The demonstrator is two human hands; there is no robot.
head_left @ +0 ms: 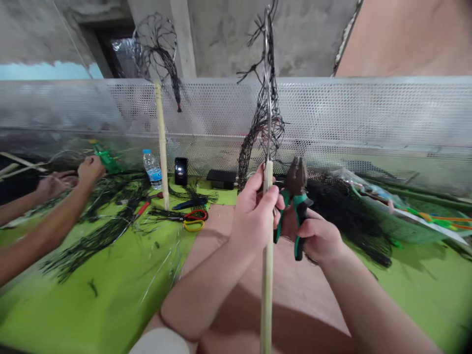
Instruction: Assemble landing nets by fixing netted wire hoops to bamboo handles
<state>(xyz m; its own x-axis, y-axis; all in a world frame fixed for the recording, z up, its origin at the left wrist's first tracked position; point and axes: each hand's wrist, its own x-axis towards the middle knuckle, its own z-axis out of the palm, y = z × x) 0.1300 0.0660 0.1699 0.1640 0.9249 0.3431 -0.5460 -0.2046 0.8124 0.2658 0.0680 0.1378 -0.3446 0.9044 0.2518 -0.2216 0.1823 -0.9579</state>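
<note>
My left hand (252, 214) is closed round the top of a pale wooden pole (267, 300), which stands upright in front of me. A metal wire (268, 73) rises from the pole's end beside my thumb. Black knotted netting (254, 132) hangs from that wire. In my right hand (322, 236) is a pair of pliers (297, 179) with black and green handles, its jaws pointing up, just right of the pole. The handles stand slightly apart. Some of my right fingers are hidden behind the pliers.
At left a co-worker's hands (91, 169) are near a green bottle (106, 158). Scissors (193, 221), a water bottle (153, 172), a phone (181, 170) and another netted pole (162, 147) are there too. Black netting (339, 216) and a green basket (401, 226) lie right; a perforated panel (368, 113) stands behind.
</note>
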